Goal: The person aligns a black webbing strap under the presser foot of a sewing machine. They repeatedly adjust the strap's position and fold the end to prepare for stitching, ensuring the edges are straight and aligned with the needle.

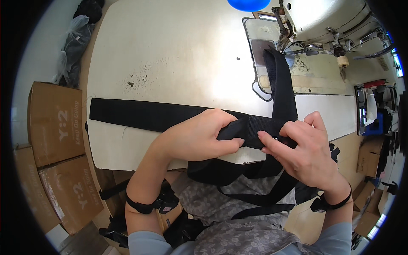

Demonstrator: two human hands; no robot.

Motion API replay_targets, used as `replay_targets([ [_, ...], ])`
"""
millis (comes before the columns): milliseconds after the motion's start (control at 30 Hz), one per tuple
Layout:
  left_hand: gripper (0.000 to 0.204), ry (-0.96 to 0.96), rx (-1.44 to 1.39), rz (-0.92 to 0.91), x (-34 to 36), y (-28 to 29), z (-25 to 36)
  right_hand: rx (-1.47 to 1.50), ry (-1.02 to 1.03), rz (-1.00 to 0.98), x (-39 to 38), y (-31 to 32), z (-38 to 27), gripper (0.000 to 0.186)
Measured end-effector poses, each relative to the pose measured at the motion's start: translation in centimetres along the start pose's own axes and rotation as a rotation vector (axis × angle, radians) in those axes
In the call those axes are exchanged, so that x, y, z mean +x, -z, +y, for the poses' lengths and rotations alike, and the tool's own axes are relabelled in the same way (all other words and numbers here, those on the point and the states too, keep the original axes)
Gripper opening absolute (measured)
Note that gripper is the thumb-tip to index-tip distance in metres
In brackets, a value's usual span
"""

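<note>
A wide black strap [136,115] lies across the pale table, its squared end toward the left. My left hand [195,138] is closed round the strap near the table's front edge, thumb and fingers pinching its fold. Just right of it, my right hand [306,151] pinches the same strap with bent fingers; a small shiny spot shows between them, too small to name. From there a black webbing band [282,85] runs up to the needle area of the sewing machine [327,21]. More black straps [272,195] hang over my lap.
Cardboard boxes [57,123] are stacked left of the table [178,63]. Above them sits a plastic bag with dark contents [76,46]. A blue round object [248,3] shows at the top edge. Further boxes [369,157] stand on the floor at the right.
</note>
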State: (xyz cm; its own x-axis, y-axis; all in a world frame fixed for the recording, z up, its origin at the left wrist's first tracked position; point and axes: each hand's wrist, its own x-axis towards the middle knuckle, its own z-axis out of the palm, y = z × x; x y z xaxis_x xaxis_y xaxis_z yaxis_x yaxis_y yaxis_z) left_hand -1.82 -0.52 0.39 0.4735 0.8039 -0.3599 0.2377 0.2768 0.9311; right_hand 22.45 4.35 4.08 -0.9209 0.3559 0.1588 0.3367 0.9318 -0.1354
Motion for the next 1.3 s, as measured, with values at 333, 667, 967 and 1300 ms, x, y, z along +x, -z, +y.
replay_targets([
  [333, 0.014, -0.018, -0.015, 0.005, 0.0, -0.1, -0.3, 0.028, 0.01, -0.001, 0.2, 0.1, 0.0, 0.031],
  [667, 0.016, -0.015, 0.001, 0.005, -0.2, 0.0, 0.0, -0.021, 0.027, -0.041, 0.2, 0.0, -0.3, 0.029],
  [967, 0.021, 0.013, -0.133, 0.01, -0.4, -0.1, 0.5, 0.092, -0.134, 0.103, 0.5, 0.8, 1.3, 0.023],
  [1300, 0.022, -0.002, -0.086, 0.013, -0.4, -0.1, 0.3, 0.052, -0.107, 0.122, 1.9, 0.2, 1.5, 0.027],
])
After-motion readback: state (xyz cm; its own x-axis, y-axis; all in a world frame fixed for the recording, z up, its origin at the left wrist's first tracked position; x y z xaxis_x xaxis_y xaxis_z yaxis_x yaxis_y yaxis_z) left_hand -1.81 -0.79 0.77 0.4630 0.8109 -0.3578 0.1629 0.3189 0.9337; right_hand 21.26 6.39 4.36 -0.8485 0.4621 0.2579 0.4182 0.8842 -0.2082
